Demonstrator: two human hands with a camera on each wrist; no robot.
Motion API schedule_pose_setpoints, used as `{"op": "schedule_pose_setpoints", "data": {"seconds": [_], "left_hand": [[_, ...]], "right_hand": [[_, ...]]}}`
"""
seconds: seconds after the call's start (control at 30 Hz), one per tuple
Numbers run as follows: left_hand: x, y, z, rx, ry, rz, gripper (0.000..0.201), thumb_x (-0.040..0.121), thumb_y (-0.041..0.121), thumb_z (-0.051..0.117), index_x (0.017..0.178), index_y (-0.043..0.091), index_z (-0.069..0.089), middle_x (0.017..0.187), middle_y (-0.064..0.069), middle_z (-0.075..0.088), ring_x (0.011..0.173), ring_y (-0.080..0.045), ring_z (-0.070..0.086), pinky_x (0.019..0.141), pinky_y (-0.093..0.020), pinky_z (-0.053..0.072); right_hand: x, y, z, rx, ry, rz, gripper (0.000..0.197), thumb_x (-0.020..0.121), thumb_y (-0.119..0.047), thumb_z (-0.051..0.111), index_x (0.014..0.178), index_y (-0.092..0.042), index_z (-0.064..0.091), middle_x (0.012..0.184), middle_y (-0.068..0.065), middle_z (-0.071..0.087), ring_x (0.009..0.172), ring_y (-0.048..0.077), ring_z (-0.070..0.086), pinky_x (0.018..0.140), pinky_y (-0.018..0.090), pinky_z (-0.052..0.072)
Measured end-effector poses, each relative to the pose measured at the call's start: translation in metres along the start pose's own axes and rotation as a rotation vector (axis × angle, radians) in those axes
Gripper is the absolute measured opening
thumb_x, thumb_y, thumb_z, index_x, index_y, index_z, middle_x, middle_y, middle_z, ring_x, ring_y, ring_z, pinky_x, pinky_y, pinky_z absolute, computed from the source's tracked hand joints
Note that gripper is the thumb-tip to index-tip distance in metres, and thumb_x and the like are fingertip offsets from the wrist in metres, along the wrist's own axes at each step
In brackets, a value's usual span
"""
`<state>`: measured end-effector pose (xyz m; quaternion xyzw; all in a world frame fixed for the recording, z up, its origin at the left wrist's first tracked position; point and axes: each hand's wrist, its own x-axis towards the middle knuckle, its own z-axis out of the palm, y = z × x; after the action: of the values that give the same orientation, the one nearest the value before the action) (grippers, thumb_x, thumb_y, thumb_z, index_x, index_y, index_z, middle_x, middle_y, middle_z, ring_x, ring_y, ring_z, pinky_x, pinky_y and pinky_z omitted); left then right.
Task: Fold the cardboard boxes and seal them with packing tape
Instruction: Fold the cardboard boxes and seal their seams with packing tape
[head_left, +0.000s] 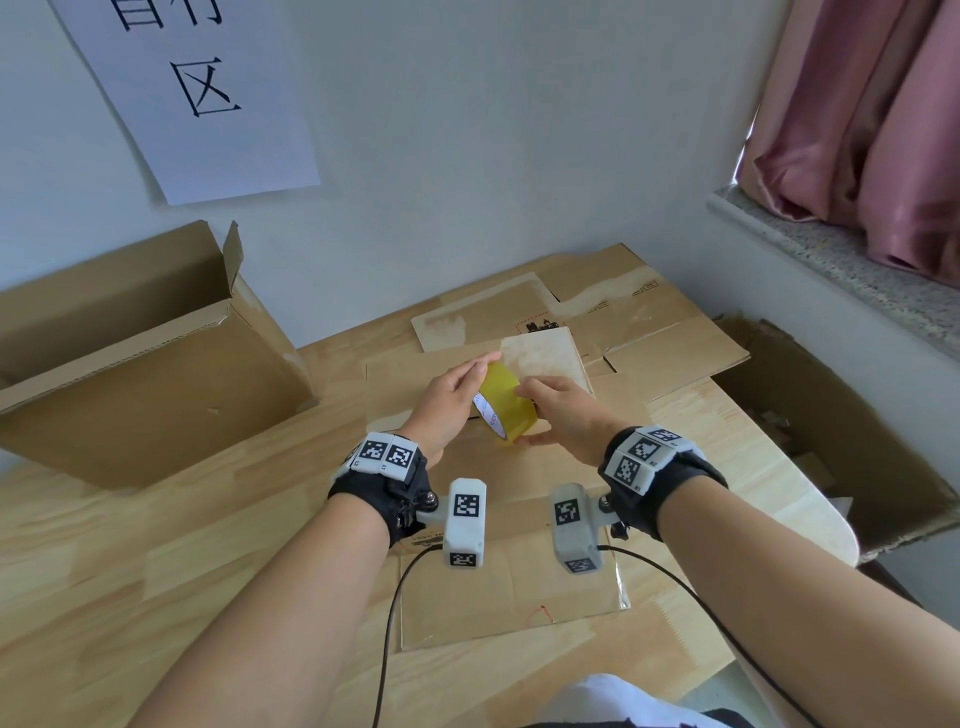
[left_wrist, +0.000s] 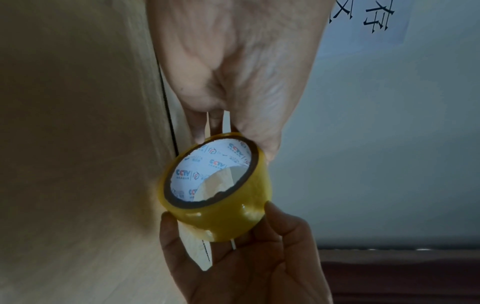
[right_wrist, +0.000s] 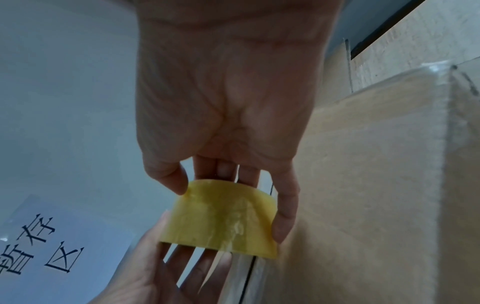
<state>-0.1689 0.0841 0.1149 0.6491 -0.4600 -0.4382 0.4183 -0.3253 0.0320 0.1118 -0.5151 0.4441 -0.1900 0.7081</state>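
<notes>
A yellow roll of packing tape (head_left: 506, 405) is held up between both hands, just above the top of a brown cardboard box (head_left: 519, 577) lying in front of me. My left hand (head_left: 457, 400) grips the roll's left side, fingers reaching over its far rim. My right hand (head_left: 566, 415) pinches the roll across its width. In the left wrist view the tape roll (left_wrist: 215, 185) shows its white printed core, with the right hand's thumb (left_wrist: 168, 222) below it. In the right wrist view the tape roll (right_wrist: 221, 216) sits beside the box's taped seam (right_wrist: 246, 277).
A large open carton (head_left: 145, 374) stands at the left on the wooden table (head_left: 130, 571). Flattened cardboard sheets (head_left: 649, 332) lie at the back. Another open carton (head_left: 831, 431) sits low at the right under a stone sill (head_left: 831, 260). A paper sign (head_left: 197, 93) hangs on the wall.
</notes>
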Motion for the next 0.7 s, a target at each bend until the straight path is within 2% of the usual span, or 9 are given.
{"op": "schedule_pose_setpoints", "data": {"seconds": [0.13, 0.2, 0.33, 0.47, 0.53, 0.7], "left_hand": [[0.0002, -0.0009, -0.0019, 0.008, -0.004, 0.008, 0.027, 0.101, 0.041, 0.038, 0.114, 0.050, 0.059, 0.135, 0.015, 0.053, 0.129, -0.005, 0.044, 0.113, -0.035, 0.032], [0.0000, -0.0012, -0.0017, 0.015, 0.000, 0.008, 0.027, 0.101, 0.041, 0.038, 0.113, 0.052, 0.059, 0.136, 0.014, 0.053, 0.129, -0.005, 0.044, 0.113, -0.036, 0.032], [0.0006, -0.0012, -0.0001, 0.024, -0.004, 0.009, 0.027, 0.100, 0.043, 0.037, 0.114, 0.052, 0.059, 0.135, 0.015, 0.054, 0.128, -0.005, 0.045, 0.113, -0.036, 0.033], [0.0003, 0.0000, 0.0001, 0.028, -0.011, 0.010, 0.028, 0.100, 0.044, 0.037, 0.117, 0.049, 0.059, 0.134, 0.015, 0.054, 0.128, -0.005, 0.045, 0.113, -0.035, 0.033], [0.0002, 0.0009, 0.0004, 0.022, -0.015, 0.008, 0.029, 0.101, 0.042, 0.036, 0.119, 0.046, 0.059, 0.134, 0.016, 0.053, 0.129, -0.004, 0.044, 0.113, -0.035, 0.032], [0.0003, 0.0020, -0.0006, 0.027, -0.024, 0.008, 0.030, 0.101, 0.041, 0.036, 0.121, 0.043, 0.059, 0.130, 0.018, 0.054, 0.128, -0.004, 0.045, 0.113, -0.035, 0.033]], "right_hand": [[0.0027, -0.0059, 0.0028, -0.035, 0.025, 0.021, 0.032, 0.092, -0.025, 0.049, 0.115, -0.007, 0.061, 0.117, 0.017, 0.060, 0.100, 0.027, 0.060, 0.078, 0.045, 0.058], [0.0034, -0.0062, 0.0029, -0.054, 0.025, 0.018, 0.035, 0.093, -0.024, 0.048, 0.120, -0.004, 0.059, 0.118, 0.018, 0.059, 0.101, 0.028, 0.061, 0.078, 0.045, 0.058], [0.0017, -0.0034, -0.0007, -0.039, 0.008, -0.016, 0.031, 0.093, -0.021, 0.044, 0.109, 0.000, 0.061, 0.118, 0.023, 0.058, 0.104, 0.031, 0.060, 0.076, 0.045, 0.059], [-0.0004, -0.0036, -0.0017, -0.031, -0.020, -0.028, 0.025, 0.094, -0.017, 0.041, 0.094, -0.005, 0.062, 0.111, 0.025, 0.057, 0.101, 0.031, 0.059, 0.077, 0.045, 0.058], [-0.0011, -0.0035, -0.0020, -0.030, -0.031, -0.029, 0.024, 0.094, -0.015, 0.041, 0.094, -0.005, 0.063, 0.112, 0.026, 0.058, 0.101, 0.033, 0.059, 0.076, 0.044, 0.058], [-0.0018, -0.0034, -0.0023, -0.005, -0.052, -0.029, 0.025, 0.093, -0.012, 0.041, 0.097, 0.002, 0.062, 0.097, 0.018, 0.055, 0.094, 0.028, 0.056, 0.078, 0.046, 0.058]]}}
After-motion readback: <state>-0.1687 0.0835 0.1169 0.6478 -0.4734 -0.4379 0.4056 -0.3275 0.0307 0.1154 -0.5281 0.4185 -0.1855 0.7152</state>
